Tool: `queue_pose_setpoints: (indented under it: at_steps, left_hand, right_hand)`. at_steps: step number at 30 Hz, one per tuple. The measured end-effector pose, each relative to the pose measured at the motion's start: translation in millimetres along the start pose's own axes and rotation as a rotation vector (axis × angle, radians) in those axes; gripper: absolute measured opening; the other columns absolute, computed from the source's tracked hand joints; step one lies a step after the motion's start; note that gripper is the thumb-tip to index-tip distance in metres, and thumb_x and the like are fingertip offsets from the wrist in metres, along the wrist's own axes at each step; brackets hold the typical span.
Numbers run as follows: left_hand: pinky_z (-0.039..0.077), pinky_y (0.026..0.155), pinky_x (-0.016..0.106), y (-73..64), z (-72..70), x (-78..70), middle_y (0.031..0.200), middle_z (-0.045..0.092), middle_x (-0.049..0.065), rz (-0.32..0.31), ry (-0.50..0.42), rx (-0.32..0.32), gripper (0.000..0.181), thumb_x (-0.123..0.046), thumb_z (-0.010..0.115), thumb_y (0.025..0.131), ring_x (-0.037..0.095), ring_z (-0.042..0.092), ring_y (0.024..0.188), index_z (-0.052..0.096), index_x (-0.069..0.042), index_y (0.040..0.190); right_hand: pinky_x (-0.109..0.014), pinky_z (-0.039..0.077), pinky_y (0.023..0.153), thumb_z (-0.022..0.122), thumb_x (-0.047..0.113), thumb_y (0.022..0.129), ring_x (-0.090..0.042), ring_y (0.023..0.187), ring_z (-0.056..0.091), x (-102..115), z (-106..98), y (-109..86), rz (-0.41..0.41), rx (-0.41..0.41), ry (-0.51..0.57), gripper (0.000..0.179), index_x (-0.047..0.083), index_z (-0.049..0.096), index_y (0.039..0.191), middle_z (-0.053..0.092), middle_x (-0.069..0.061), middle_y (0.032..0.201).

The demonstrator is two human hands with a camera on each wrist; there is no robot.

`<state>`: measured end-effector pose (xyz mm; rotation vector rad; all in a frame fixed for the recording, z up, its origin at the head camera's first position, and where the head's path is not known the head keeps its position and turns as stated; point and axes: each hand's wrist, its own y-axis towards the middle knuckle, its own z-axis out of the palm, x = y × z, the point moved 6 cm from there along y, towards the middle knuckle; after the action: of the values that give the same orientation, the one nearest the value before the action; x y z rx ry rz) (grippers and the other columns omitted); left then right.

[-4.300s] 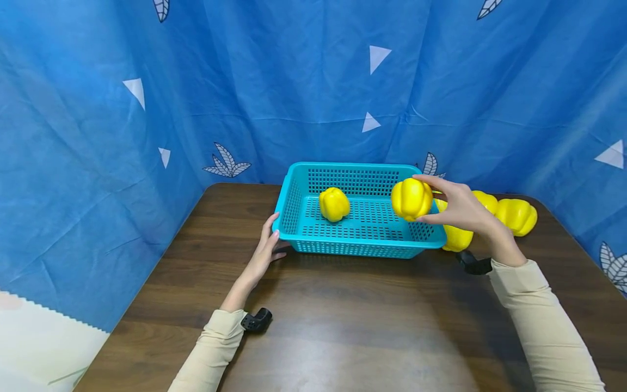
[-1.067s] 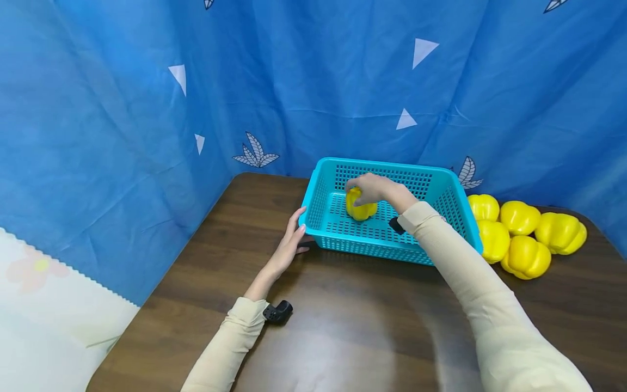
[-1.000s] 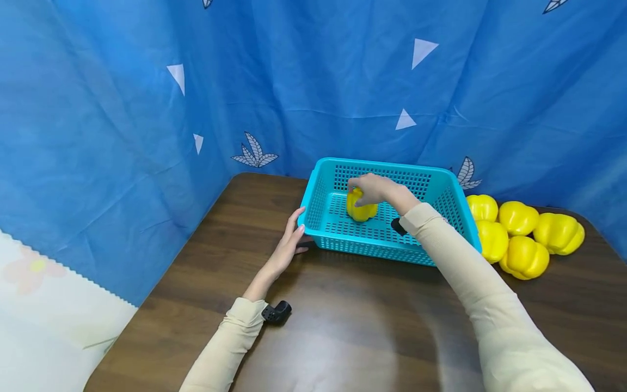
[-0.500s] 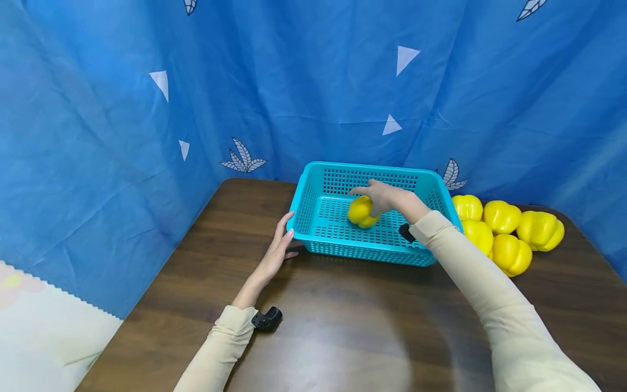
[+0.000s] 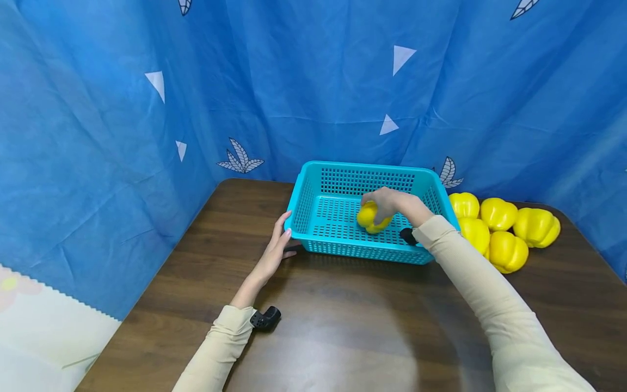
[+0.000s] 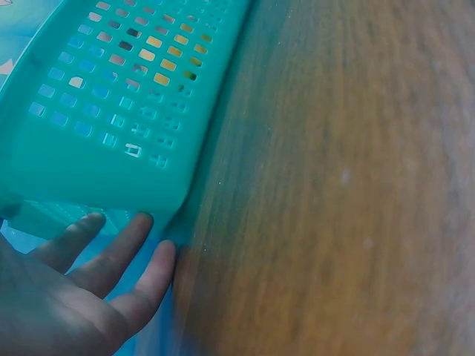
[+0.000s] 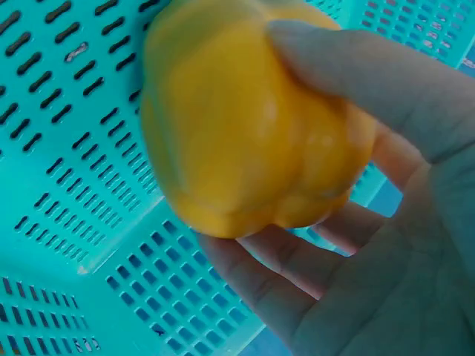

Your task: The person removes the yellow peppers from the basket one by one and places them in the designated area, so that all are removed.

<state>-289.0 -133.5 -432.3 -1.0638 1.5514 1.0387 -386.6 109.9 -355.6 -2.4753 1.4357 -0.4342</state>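
A yellow bell pepper [image 5: 367, 216] is inside the turquoise plastic basket [image 5: 338, 244], right of its middle in the head view. My right hand [image 5: 389, 205] holds it from above and the right. The right wrist view shows the thumb on one side of the bell pepper [image 7: 223, 119] and the fingers beneath it. My left hand [image 5: 271, 256] touches the basket's near left corner. In the left wrist view, fingers of that hand [image 6: 89, 297] lie nearly straight by the basket [image 6: 111, 174], and the thumb is mostly hidden.
Several yellow bell peppers [image 5: 498, 213] sit in a cluster on the brown wooden table [image 5: 343, 316], close to the basket's right end. A blue patterned curtain [image 5: 313, 81] hangs behind. A pale cloth [image 5: 49, 332] shows at lower left.
Earlier, my right hand held another bell pepper above the basket's right end; that hand now grips the one inside, which has shifted right. My left hand stays at the corner.
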Motion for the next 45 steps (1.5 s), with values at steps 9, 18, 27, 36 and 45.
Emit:
queue_pose_setpoints:
  at_steps: [9, 18, 27, 36, 45]
  left_hand:
    - [0.037, 0.100, 0.064, -1.6, 0.4, -3.4, 0.157, 0.002, 0.009, 0.001, 0.001, 0.003, 0.049, -0.033, 0.023, 0.102, 0.047, 0.043, 0.126, 0.007, -0.032, 0.148]
    - [0.037, 0.100, 0.064, -1.3, 1.8, -2.9, 0.157, 0.001, 0.008, 0.003, 0.005, -0.009, 0.049, -0.033, 0.023, 0.102, 0.047, 0.044, 0.125, 0.007, -0.032, 0.148]
    - [0.037, 0.100, 0.064, -2.6, 2.5, -2.1, 0.156, 0.002, 0.009, 0.009, 0.003, -0.017, 0.049, -0.034, 0.023, 0.102, 0.047, 0.044, 0.125, 0.006, -0.032, 0.149]
    - [0.037, 0.100, 0.063, -2.2, 1.8, -2.6, 0.156, 0.004, 0.012, 0.006, 0.009, 0.005, 0.050, -0.035, 0.022, 0.102, 0.048, 0.044, 0.126, 0.005, -0.032, 0.148]
    - [0.036, 0.101, 0.064, -5.0, 2.7, -2.5, 0.155, 0.005, 0.014, 0.001, 0.001, 0.016, 0.049, -0.036, 0.020, 0.102, 0.048, 0.042, 0.127, 0.004, -0.032, 0.148]
  right_hand:
    - [-0.031, 0.046, 0.073, 0.064, 0.011, 0.084, -0.028, 0.099, 0.046, -9, 1, -7.0, -0.052, -0.016, 0.021, 0.054, 0.017, 0.051, 0.136, 0.054, -0.018, 0.133]
    - [-0.031, 0.048, 0.072, 0.066, 0.016, 0.083, -0.026, 0.092, 0.050, -24, -13, -25.3, -0.089, -0.078, 0.076, 0.054, 0.013, 0.051, 0.135, 0.058, -0.020, 0.125]
    - [-0.026, 0.043, 0.068, 0.066, 0.016, 0.083, -0.022, 0.087, 0.049, -32, -29, -57.5, -0.136, -0.143, 0.135, 0.052, 0.009, 0.053, 0.133, 0.062, -0.018, 0.119]
    - [-0.026, 0.040, 0.060, 0.067, 0.019, 0.084, -0.017, 0.067, 0.047, -50, -39, -102.0, -0.147, -0.353, 0.233, 0.053, 0.011, 0.052, 0.134, 0.065, -0.016, 0.103]
    - [-0.023, 0.042, 0.060, 0.065, 0.033, 0.087, -0.016, 0.075, 0.053, -87, -24, -147.2, 0.000, -0.563, 0.429, 0.056, 0.025, 0.046, 0.139, 0.060, -0.013, 0.111]
